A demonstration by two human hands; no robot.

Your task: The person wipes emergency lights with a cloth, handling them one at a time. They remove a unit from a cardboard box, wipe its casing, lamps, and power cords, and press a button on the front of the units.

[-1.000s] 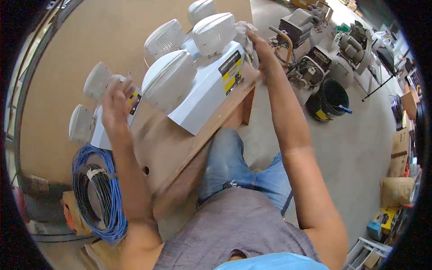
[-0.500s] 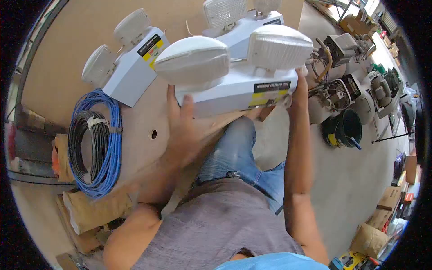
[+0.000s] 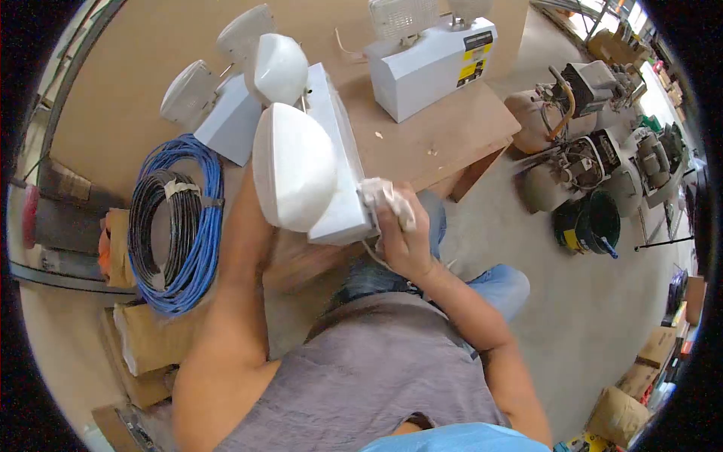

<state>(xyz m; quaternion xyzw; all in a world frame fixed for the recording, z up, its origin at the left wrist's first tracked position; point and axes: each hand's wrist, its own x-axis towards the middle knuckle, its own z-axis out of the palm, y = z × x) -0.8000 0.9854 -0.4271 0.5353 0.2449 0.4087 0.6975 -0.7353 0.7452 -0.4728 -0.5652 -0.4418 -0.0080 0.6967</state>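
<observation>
Exposure OK, fairly bright overall. Strongest light upper right, past the table's (image 3: 422,143) right corner: window (image 3: 637,16) clipped, glare strip on the floor (image 3: 587,301) below it. Table underside dark, leg (image 3: 476,175) at that corner in shade. Nearest lamp head (image 3: 297,169) close to blown out, little surface detail. Motion smear along the table's near edge by the left forearm (image 3: 245,233); compressors (image 3: 587,162) soft. Cable coil (image 3: 207,248) reasonably crisp. Fisheye bends lines toward the rim, heavy black vignette in the corners.
</observation>
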